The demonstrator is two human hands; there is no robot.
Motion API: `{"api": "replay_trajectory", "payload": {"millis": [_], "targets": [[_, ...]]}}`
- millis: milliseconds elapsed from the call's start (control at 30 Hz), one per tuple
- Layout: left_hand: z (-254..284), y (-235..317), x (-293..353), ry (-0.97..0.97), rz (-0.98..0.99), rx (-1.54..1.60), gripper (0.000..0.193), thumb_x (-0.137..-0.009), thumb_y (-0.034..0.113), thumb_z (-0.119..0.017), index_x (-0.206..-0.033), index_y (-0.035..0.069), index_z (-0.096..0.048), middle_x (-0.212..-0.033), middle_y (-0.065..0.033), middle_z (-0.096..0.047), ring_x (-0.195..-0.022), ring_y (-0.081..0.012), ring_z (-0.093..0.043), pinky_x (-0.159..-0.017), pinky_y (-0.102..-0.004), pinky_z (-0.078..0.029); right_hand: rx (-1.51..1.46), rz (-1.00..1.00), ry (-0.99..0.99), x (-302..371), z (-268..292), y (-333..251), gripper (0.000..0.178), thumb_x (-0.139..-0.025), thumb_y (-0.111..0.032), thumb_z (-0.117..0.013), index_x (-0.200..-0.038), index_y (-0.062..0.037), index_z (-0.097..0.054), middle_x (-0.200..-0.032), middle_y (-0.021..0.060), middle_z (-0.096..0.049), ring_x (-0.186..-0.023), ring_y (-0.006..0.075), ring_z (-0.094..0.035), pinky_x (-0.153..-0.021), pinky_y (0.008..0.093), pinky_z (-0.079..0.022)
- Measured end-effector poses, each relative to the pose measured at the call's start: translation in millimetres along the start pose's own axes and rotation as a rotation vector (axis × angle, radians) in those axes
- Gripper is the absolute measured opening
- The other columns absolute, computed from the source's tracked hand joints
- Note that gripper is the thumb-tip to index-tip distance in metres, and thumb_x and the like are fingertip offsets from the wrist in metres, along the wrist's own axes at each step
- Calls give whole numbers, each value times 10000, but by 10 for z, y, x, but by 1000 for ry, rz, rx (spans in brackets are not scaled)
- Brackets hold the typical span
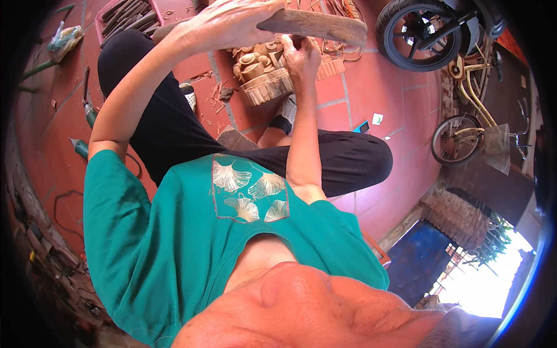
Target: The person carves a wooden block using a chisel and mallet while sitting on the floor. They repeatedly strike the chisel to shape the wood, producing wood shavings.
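My left hand (232, 24) is closed round a long, flat wooden club (325, 26), whose broad worn end reaches out to the right. Just under that end is my right hand (303, 62), a fist with a dark-ended carving tool (297, 40) in it. Most of this tool is hidden, its working edge too. Below and to the left of the fist sits a carved block of pale wood (264, 72) with rounded shapes cut in relief. It stands on the floor between my feet, partly covered by my hands and the club.
A pink basket (158, 10) of dark rod-like tools stands at the far left. Wood chips (218, 95) lie on red floor tiles (331, 110). Green-handled tools (80, 148) and a cable are at left. A motorbike wheel (418, 35) and a bicycle (458, 139) stand to the right.
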State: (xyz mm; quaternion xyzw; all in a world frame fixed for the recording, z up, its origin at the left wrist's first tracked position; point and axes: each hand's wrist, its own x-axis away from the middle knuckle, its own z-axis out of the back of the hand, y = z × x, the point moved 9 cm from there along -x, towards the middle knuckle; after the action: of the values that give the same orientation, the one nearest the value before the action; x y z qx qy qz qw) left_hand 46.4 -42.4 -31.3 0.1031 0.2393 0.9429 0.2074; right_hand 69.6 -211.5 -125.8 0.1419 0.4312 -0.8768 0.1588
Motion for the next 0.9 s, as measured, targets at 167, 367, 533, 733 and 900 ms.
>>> {"api": "replay_trajectory", "payload": {"millis": [167,367,533,733,900], "targets": [[303,90,158,402,-240,181,559,-885,366,-740,-1220,-42,-556,-875,-266,-657,-810,-415,-683,-716,-463,-534,28,-26,-25,15,-21,14,244,-892,-229,-712,-866,7,-653,-767,190,-688,-749,417,-671,-687,484,-512],[121,11,58,244,-146,75,534,-889,397,-729,-1120,-55,-564,-830,-256,-656,-770,-408,-681,-692,-463,-534,43,1,-31,15,-10,-40,231,-896,-237,-706,-888,-9,-665,-770,187,-693,-745,405,-676,-691,487,-511],[137,-7,92,141,-124,44,548,-885,418,-735,-1097,-59,-572,-829,-262,-656,-763,-409,-680,-682,-463,-527,-30,-141,-41,60,36,124,241,-886,-252,-735,-902,-16,-686,-773,174,-709,-736,378,-692,-694,474,-517],[260,-105,123,291,-49,126,558,-872,416,-763,-1146,-37,-585,-856,-259,-661,-784,-411,-678,-702,-468,-525,-154,-202,-21,63,16,265,248,-878,-239,-763,-910,-1,-704,-760,174,-711,-715,374,-692,-693,454,-524],[330,-94,149,353,-60,149,540,-861,381,-788,-1154,-23,-584,-912,-262,-647,-832,-417,-668,-740,-473,-522,-97,-239,-61,10,-77,213,259,-882,-243,-757,-887,6,-689,-759,180,-705,-737,370,-692,-708,447,-520]]}}
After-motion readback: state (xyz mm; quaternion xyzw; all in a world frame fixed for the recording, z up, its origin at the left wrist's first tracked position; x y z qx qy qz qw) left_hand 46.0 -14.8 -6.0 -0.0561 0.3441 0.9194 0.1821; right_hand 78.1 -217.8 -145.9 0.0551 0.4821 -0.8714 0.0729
